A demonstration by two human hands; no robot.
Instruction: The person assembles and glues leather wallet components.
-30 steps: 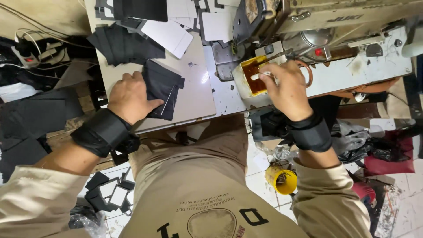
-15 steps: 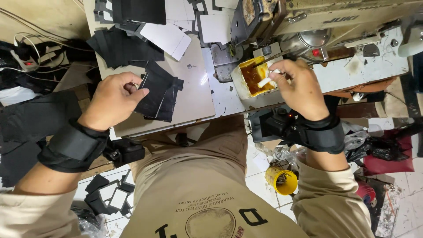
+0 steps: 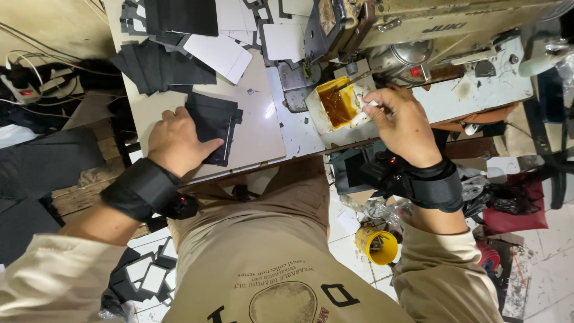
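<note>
- The left hand (image 3: 178,141) lay flat, fingers spread, pressing on a small stack of black cut pieces (image 3: 214,124) that sat on the surface (image 3: 257,128), left of the glue tub (image 3: 336,105).
- The right hand (image 3: 404,124) was pinched narrowly around a small white brush or applicator (image 3: 366,112), its tip at the right-hand rim of the glue tub; I could not tell whether the tip touched the amber glue.
- By my reading, the step in hand was loading the applicator with glue while the other hand kept the black pieces steady.
- The next move would call for carrying the wet tip leftward from the glue tub to the black pieces without dripping on the bare surface between them.
- The sewing machine (image 3: 430,27) stood just behind the glue tub, so room to lift that way looked tight.
- The glue tub sat near the front edge of the surface; a careless nudge could tip it off.
- More black and white card pieces (image 3: 221,54) lay well left and behind the glue tub, leaving an open strip between the tub and the held stack.
</note>
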